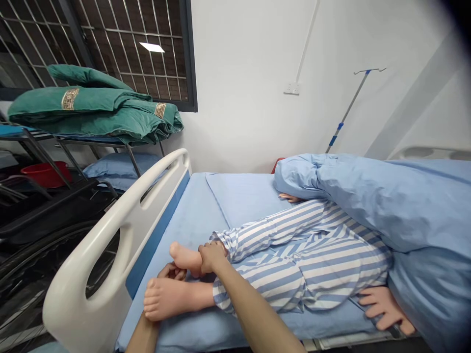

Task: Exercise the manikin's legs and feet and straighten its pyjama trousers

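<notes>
A manikin with smooth, plastic-looking skin lies on the bed in blue-and-white striped trousers [305, 264]. My right hand [212, 257] is wrapped over the ankle of its far foot [186, 257]. At the underside of that same foot is my left hand [171, 271], its fingers curled against it; part of the hand is hidden. My left forearm passes behind the near foot [167, 298], which lies on the sheet with toes towards the footboard. My right forearm crosses over the near trouser leg.
A white footboard [121, 235] stands at the left of the bed, with a wheelchair [55, 235] beyond it. A blue quilt [368, 196] covers the manikin's upper body. One manikin hand [386, 306] lies at the near bed edge. Behind are an IV pole [348, 112] and folded green bedding [99, 110].
</notes>
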Demonstrator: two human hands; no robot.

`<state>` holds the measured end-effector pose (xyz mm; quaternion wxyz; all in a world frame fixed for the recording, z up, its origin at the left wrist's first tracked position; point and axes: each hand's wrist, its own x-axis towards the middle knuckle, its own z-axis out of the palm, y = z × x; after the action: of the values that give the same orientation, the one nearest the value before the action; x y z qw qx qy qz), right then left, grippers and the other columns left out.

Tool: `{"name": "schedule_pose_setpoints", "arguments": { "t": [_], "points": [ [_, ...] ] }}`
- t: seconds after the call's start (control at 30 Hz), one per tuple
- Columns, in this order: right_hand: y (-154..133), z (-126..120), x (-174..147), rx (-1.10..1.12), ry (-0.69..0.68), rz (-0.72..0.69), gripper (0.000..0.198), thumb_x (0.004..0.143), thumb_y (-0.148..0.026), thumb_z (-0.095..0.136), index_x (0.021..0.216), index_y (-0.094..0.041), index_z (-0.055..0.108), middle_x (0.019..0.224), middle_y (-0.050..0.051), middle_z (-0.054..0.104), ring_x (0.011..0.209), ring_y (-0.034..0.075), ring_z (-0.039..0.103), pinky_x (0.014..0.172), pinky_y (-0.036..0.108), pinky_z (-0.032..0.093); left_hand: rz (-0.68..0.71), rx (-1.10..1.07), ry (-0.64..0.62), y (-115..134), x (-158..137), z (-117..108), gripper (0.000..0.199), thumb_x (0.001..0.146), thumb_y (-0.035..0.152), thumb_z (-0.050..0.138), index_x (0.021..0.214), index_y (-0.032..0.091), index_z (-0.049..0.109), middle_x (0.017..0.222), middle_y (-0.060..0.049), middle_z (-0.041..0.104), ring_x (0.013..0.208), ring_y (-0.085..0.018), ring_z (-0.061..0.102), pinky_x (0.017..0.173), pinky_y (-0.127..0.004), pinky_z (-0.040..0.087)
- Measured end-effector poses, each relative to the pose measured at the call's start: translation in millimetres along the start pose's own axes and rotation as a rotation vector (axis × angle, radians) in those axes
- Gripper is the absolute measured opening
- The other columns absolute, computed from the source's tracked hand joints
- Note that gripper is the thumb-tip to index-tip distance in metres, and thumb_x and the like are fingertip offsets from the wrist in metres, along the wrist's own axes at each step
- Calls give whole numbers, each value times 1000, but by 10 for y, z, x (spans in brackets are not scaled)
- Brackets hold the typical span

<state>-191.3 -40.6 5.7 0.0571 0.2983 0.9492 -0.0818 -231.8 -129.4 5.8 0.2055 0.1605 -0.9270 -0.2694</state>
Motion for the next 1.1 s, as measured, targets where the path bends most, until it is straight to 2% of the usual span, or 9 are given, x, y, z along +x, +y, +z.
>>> {"name": "schedule_pose_setpoints", "arguments": {
  "t": [0.17,0.33,0.7,0.97,1.1],
  "points": [
    [23,51,36,-1,29,-11,63,46,-46,66,100,-17,51,100,10,57,96,26,50,82,41,35,16,9,-21,-9,1,26,38,85,18,2,89,19,40,81,-8,46,84,-25,44,66,-37,31],
    [27,33,94,-2,-13,12,64,44,-45,67,101,-18,52,100,10,58,95,26,51,82,41,35,9,3,10,-11,-1,19,35,84,17,3,84,21,38,78,-6,43,81,-24,44,64,-36,31],
    [6,-2,65,15,1,29,64,44,-43,69,100,-17,53,100,10,58,96,26,51,83,41,35,62,8,-7,6,-7,-62,44,84,17,0,87,15,44,75,-7,45,81,-27,46,62,-37,32],
    [24,35,83,26,6,19,63,44,-43,68,100,-18,52,100,9,58,97,26,51,83,41,33,-6,-60,-25,-16,32,48,43,84,18,3,91,15,45,83,-12,49,86,-29,46,64,-39,32],
    [20,20,75,22,7,25,64,44,-44,67,100,-18,52,100,9,58,97,26,50,83,41,33,-57,-103,-83,8,48,7,42,84,19,2,94,16,43,91,-14,49,91,-30,43,68,-41,30]
  ]
}}
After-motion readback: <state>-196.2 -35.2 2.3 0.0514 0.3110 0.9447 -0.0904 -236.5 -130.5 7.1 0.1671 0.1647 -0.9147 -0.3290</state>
